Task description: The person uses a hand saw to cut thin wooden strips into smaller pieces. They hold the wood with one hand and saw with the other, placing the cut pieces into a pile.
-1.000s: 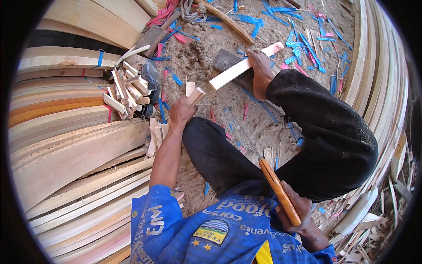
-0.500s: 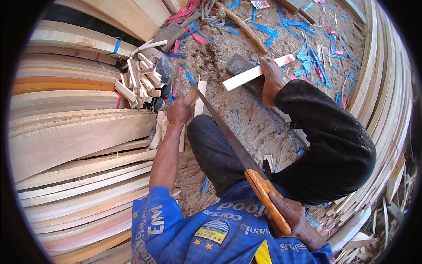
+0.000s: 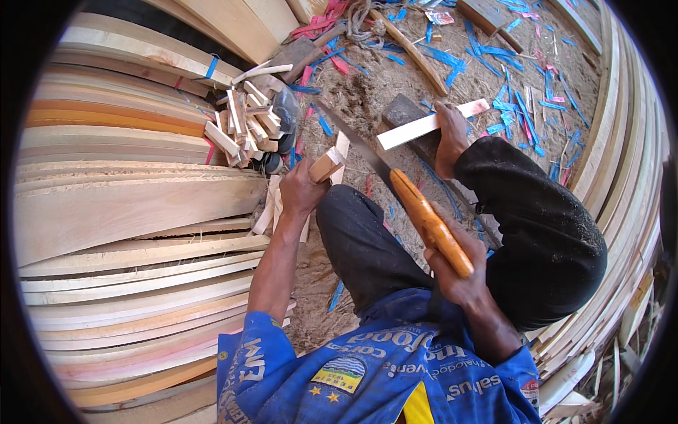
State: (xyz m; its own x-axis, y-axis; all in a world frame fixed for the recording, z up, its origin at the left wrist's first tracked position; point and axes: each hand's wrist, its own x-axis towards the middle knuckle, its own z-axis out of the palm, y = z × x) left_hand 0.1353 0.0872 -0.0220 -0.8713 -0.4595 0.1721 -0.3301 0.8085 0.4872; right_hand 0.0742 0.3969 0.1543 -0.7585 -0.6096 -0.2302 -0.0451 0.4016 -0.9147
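My left hand (image 3: 301,189) is closed round a short wooden block (image 3: 327,165), whose pale end sticks up past the fingers near my bent left knee. In my right hand (image 3: 458,272) I grip the orange-brown wooden handle of a handsaw (image 3: 432,222). Its dark blade points away and to the left, passing just right of the block; whether they touch I cannot tell. My bare foot (image 3: 450,140) presses a pale wood strip (image 3: 409,132) across a dark timber beam (image 3: 404,112).
Long boards (image 3: 134,208) are stacked on the left, with a heap of short offcuts (image 3: 244,127) by their ends. Curved lengths of timber (image 3: 621,148) line the right. Blue and pink strap scraps (image 3: 526,116), a stick (image 3: 413,53) and a brown block (image 3: 487,25) lie on the sandy ground.
My right hand has pushed the saw forward and up from my waist, and the blade tip reaches farther. The block in my left hand is tilted differently. The whole view has shifted slightly.
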